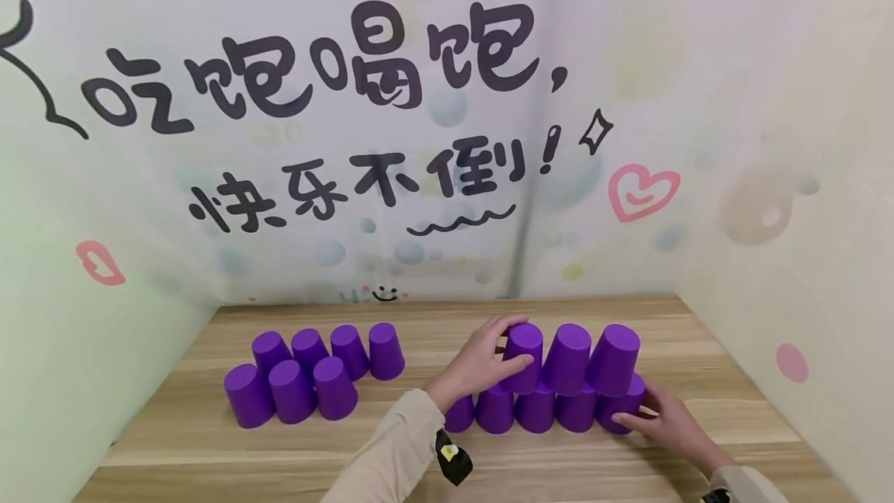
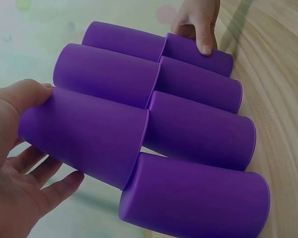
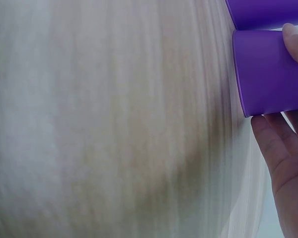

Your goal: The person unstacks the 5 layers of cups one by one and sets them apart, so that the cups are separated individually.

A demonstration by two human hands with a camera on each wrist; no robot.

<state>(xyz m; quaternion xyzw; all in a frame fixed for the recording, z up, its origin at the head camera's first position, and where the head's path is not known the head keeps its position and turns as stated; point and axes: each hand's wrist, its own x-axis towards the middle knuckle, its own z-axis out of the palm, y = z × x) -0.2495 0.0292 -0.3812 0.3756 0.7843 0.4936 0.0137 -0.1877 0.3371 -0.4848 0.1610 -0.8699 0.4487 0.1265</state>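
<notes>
Purple cups stand upside down in two tiers at the table's right, with 3 cups in the upper row over a lower row of several. The upper row's leftmost cup [image 1: 524, 355] is gripped between the thumb and fingers of my left hand [image 1: 480, 359]. In the left wrist view that cup [image 2: 84, 134] bridges the tops of two lower cups. At the tier's other end, my right hand [image 1: 673, 423] holds the lower row's rightmost cup [image 1: 620, 407], thumb in front and fingers at its far side. The right wrist view shows this cup [image 3: 268, 72] standing on the table.
On the left of the wooden table [image 1: 168, 456] is another group of several upside-down purple cups [image 1: 292, 392], set in two rows on the tabletop. A printed white backdrop [image 1: 447, 254] rises behind the table, with walls on both sides.
</notes>
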